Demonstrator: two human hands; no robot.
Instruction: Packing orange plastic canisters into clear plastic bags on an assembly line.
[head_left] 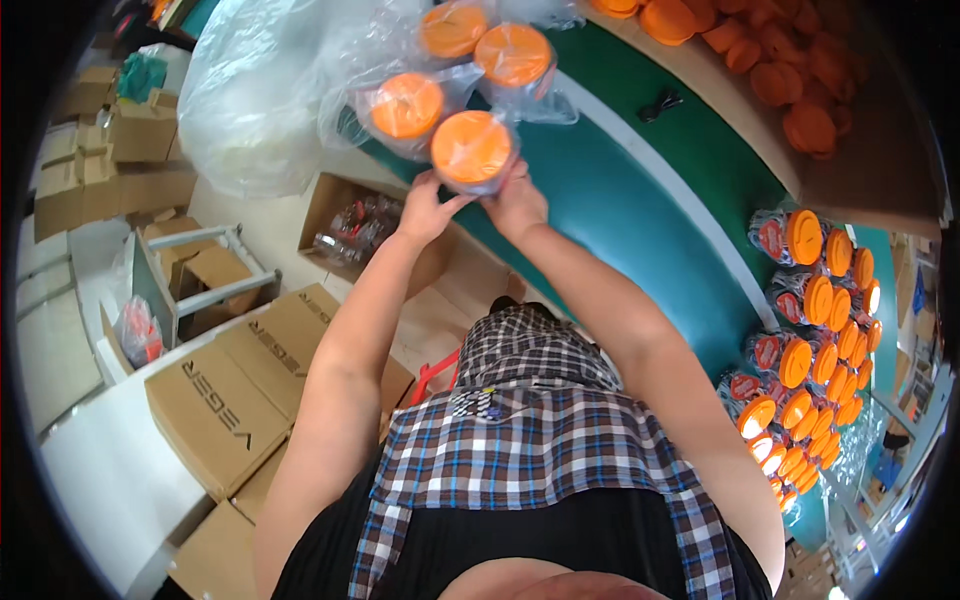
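A jar with an orange lid (473, 148), wrapped in clear plastic, is between my two hands at the edge of the green table. My left hand (427, 208) grips its near left side, thumb and fingers against the plastic. My right hand (517, 204) holds the near right side, its fingertips partly hidden by the jar. Just beyond are more bagged jars with orange lids: one to the left (407, 105), one to the right (513, 55) and one farther back (453, 28). Their plastic film overlaps around them.
Many unbagged jars (795, 362) stand in rows at right. A carton (868, 185) of loose orange lids (780, 84) sits far right. A black cable (660, 105) lies on the table. Left are a big plastic bag (255, 100), an open carton (322, 210) and stacked cartons (215, 400).
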